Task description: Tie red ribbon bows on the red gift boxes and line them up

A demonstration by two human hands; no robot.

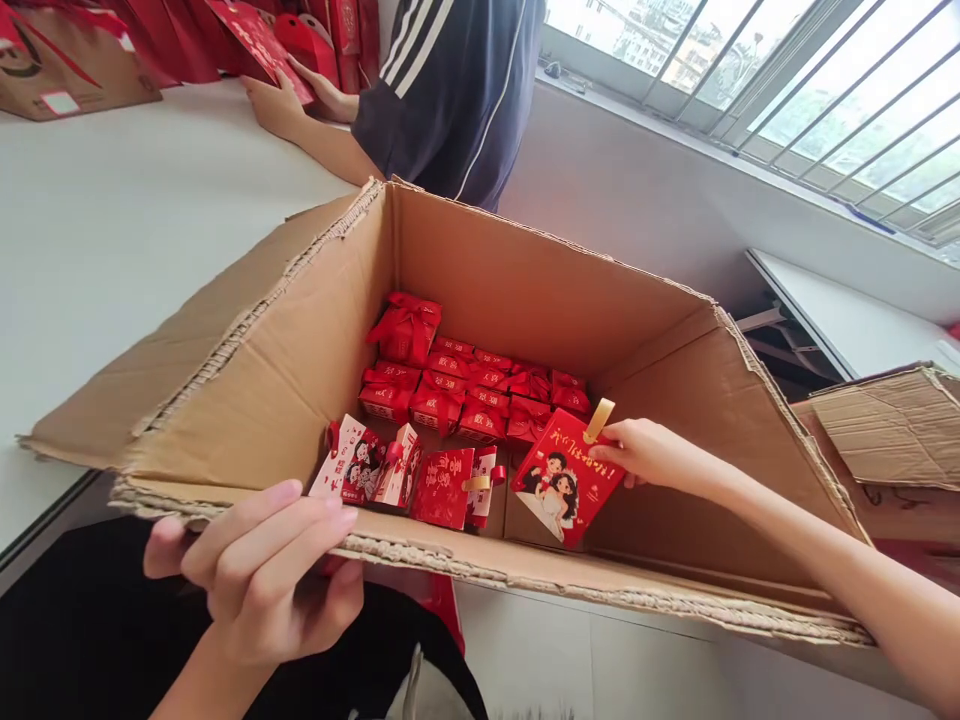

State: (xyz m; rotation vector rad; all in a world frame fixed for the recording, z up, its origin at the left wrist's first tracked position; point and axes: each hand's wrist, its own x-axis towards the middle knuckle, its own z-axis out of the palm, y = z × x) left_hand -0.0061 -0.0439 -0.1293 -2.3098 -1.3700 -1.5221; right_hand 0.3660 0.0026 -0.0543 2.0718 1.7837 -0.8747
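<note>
My right hand [645, 450] reaches into a large cardboard box [300, 330], its fingers closed on a red gift box [566, 475] with a cartoon bride and groom and a gold ribbon loop. The gift box is tilted, near the inner right part of the carton. My left hand [274, 570] grips the carton's near rim, fingers over the edge. Inside, several small red boxes with ribbon bows [450, 390] stand in rows toward the back. Along the near wall are white printed gift boxes [360, 462] and a red gift box with gold lettering [444, 488].
A person in a dark striped sleeve [442, 90] stands beyond the carton, hands on a red printed item [259, 40]. A white table [112, 220] lies left, with a brown bag [75, 60] on it. A barred window [750, 70] and another carton [892, 425] are right.
</note>
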